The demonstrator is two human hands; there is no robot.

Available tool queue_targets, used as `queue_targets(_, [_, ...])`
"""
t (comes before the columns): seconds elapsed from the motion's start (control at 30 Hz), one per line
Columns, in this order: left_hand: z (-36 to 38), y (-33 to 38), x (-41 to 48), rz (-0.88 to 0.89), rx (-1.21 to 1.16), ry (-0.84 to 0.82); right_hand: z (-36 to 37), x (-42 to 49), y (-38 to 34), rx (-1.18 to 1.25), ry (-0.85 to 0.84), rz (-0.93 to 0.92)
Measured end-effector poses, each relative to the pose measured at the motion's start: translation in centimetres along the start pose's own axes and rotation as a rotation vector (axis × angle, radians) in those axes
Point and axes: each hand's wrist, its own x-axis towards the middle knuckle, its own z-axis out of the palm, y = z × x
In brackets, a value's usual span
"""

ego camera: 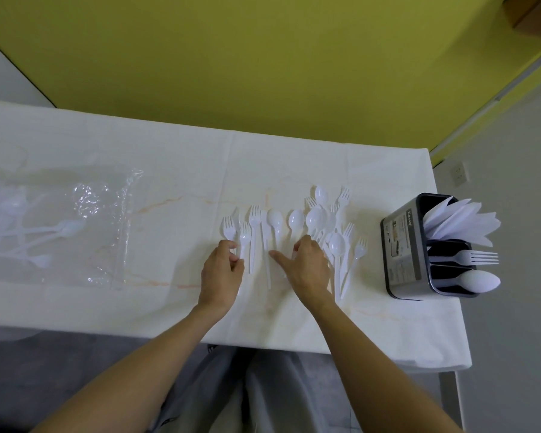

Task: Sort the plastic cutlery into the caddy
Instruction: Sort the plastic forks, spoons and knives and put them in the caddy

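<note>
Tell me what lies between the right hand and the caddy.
In the head view, loose forks and spoons lie beside the right hand; then bare tabletop up to the caddy.

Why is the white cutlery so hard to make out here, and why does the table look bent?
In the head view, soft even light leaves the white cutlery almost shadowless against the pale table; glare glints off the plastic bag at left; the wide-angle lens bows the table's edges; the caddy stands out darkly.

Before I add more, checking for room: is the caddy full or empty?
Neither. The caddy holds one fork, one spoon and napkins.
</note>
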Motion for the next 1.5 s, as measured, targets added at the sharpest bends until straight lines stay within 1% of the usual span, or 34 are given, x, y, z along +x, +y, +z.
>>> queue_targets(0.07, [-0.1, 0.0, 0.0, 0.002, -0.007, 0.000, 0.0, 0.4, -0.2, 0.015, -0.013, 0.021])
queue_targets(0.2, [-0.2, 0.0, -0.1, -0.003, -0.033, 0.037, -0.6, 0.7, 0.3, 0.188, -0.025, 0.083])
queue_targets(0.3, [-0.3, 0.4, 0.0, -0.016, -0.073, 0.068, -1.1, 0.7, 1.2, 0.315, 0.042, 0.136])
queue_targets(0.5, [0.0, 0.8, -0.1, -0.025, -0.121, 0.068, -2.1, 1.1, 3.3, 0.317, 0.131, 0.183])
queue_targets(0.57, [0.0, 0.9, -0.3, -0.037, -0.142, 0.056, -2.0, 1.0, 3.3, 0.306, 0.176, 0.155])
queue_targets(0.63, [0.0, 1.0, -0.5, -0.043, -0.160, 0.043, -1.6, 0.7, 2.8, 0.232, 0.197, 0.071])
queue_targets(0.73, [-0.1, 1.1, -0.9, -0.044, -0.187, 0.051, -0.8, 0.2, 1.5, 0.031, 0.083, -0.096])
queue_targets(0.77, [-0.1, 1.1, -1.0, -0.049, -0.199, 0.061, -0.4, 0.2, 1.1, -0.019, 0.040, -0.122])
queue_targets(0.83, [-0.1, 1.2, -1.1, -0.060, -0.221, 0.086, 0.0, 0.2, 0.3, -0.056, -0.008, -0.110])
queue_targets(0.97, [-0.3, 1.2, -1.0, -0.048, -0.224, 0.122, 0.3, 1.0, -0.2, 0.002, -0.043, -0.019])
queue_targets(1.07, [-0.4, 1.0, -0.7, -0.074, -0.242, 0.170, 0.0, 1.2, -0.4, 0.144, -0.092, 0.037])
queue_targets(1.23, [-0.6, 1.1, 0.2, -0.180, -0.303, 0.243, 0.6, 0.9, -1.5, 0.233, -0.177, 0.022])
queue_targets(1.4, [-0.9, 1.1, 0.5, -0.181, -0.299, 0.260, 2.0, 1.1, -2.3, 0.176, -0.181, -0.004])
queue_targets(1.5, [-0.6, 1.0, 0.6, -0.156, -0.274, 0.179, 2.1, 1.3, -2.3, 0.138, -0.159, 0.007])
